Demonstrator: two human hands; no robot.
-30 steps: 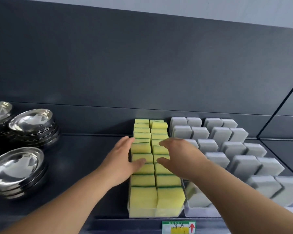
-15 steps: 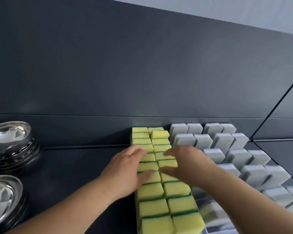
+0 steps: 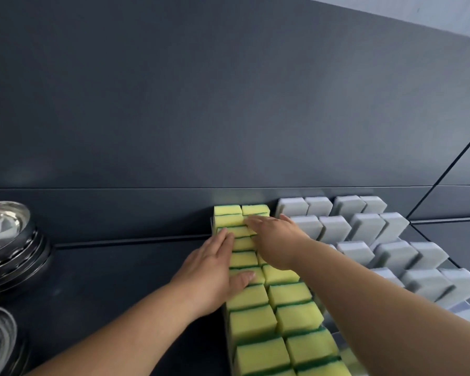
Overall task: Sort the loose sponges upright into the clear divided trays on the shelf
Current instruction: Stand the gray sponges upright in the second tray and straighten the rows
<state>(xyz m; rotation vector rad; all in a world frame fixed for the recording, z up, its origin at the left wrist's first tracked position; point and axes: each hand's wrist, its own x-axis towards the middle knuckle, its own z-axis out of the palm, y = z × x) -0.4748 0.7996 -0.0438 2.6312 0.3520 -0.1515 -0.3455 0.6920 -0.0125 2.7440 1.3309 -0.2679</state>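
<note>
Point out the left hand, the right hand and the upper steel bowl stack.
left hand (image 3: pixel 212 270): head view, back of the hand.
right hand (image 3: pixel 276 240): head view, back of the hand.
steel bowl stack (image 3: pixel 4 226): head view, inside of the top bowl.

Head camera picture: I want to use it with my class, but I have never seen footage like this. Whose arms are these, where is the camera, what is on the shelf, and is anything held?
There is no machine here. The arms belong to a person wearing a camera on the head, so you look forward and down as they do.

The dark shelf carries two rows of yellow sponges with green backs, standing upright side by side. To the right stand rows of pale grey sponges. At the far left sit stacked shiny metal bowls.

The left hand lies flat against the left side of the yellow rows, thumb on top. The right hand rests open across sponges further back. Neither has a grip on anything; both seem to be pressing the sponges straight.
</note>
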